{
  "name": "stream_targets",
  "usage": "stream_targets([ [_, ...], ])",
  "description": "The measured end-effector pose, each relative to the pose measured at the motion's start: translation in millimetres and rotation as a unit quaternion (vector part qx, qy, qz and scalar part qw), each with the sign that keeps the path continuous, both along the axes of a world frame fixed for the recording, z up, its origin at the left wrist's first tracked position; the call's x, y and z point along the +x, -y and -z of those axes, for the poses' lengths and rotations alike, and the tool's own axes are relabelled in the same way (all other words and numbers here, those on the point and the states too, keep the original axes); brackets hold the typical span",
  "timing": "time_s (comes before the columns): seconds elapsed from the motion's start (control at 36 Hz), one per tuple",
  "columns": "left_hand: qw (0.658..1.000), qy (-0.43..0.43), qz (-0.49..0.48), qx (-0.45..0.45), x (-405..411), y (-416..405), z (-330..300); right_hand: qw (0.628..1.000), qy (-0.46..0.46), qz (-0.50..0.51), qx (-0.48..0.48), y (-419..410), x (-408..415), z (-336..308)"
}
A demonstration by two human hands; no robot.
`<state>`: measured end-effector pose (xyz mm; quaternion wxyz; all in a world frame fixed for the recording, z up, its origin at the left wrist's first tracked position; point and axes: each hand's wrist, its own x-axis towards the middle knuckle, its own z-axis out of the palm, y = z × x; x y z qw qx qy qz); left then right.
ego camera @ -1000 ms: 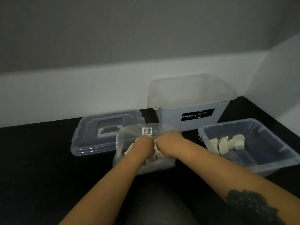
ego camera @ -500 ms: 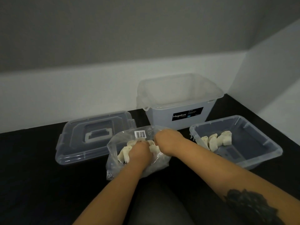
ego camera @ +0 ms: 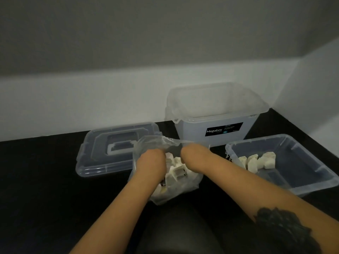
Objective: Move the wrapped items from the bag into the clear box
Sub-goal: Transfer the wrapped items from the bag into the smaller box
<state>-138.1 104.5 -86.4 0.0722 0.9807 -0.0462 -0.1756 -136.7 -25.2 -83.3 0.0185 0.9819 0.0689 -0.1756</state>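
A person's two forearms reach forward to a clear plastic bag (ego camera: pixel 176 187) lying on a black tabletop (ego camera: pixel 45 180). The left hand (ego camera: pixel 150 163) and right hand (ego camera: pixel 192 158) are both curled at the bag's opening, apparently gripping the film on each side to spread it, though the fingers are turned away and not plainly shown.

The main risk, as I judge it, is the thin film tearing or slipping as it is pulled apart, which could spill the wrapped items (ego camera: pixel 176 171) onto the tabletop. Reaching in while one hand lets go could also let the mouth collapse shut.

The pale wrapped items sit inside the bag, directly between the two hands and just below them. A few more pale pieces (ego camera: pixel 256 161) already lie in the shallow clear box (ego camera: pixel 311 173), just beyond the right forearm. A taller clear tub (ego camera: pixel 216 114) stands beyond the right hand, and a clear lid (ego camera: pixel 110 151) lies flat beside the left hand.
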Motion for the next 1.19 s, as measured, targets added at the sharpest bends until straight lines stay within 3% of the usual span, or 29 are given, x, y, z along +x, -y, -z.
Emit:
stream_targets([
  [0.14, 0.998, 0.058, -0.007, 0.018, -10.3, -11.6, -12.1, 0.998, -0.041, -0.007, -0.045, -18.7, 8.1, 10.3],
  [0.36, 0.999, 0.015, -0.041, -0.016, -17.3, -19.6, -18.2, 0.998, 0.026, -0.022, -0.057, -27.5, 8.4, 36.6],
  [0.58, 0.996, 0.069, -0.041, -0.038, -24.1, -30.7, -19.2, 0.993, 0.048, -0.039, -0.097, -26.4, 11.7, 44.8],
  [0.67, 0.995, 0.066, -0.045, -0.06, -22.7, -36.5, -21.1, 0.998, 0.02, -0.022, -0.048, -25.7, 13.1, 36.3],
  [0.75, 0.992, 0.082, -0.042, -0.089, -21.3, -41.0, -24.0, 0.997, -0.031, -0.002, 0.072, -21.0, 15.4, 18.1],
  [0.83, 0.988, 0.103, -0.033, -0.109, -21.1, -44.5, -25.0, 0.978, -0.086, 0.018, 0.187, -15.2, 16.9, -0.7],
  [0.97, 0.985, 0.107, -0.017, -0.131, -17.3, -42.9, -35.2, 0.942, -0.142, 0.038, 0.3, -4.0, 12.1, -26.8],
  [1.19, 0.977, 0.147, 0.007, -0.157, -11.4, -35.9, -53.5, 0.919, -0.117, 0.027, 0.375, 14.5, -3.3, -67.3],
])
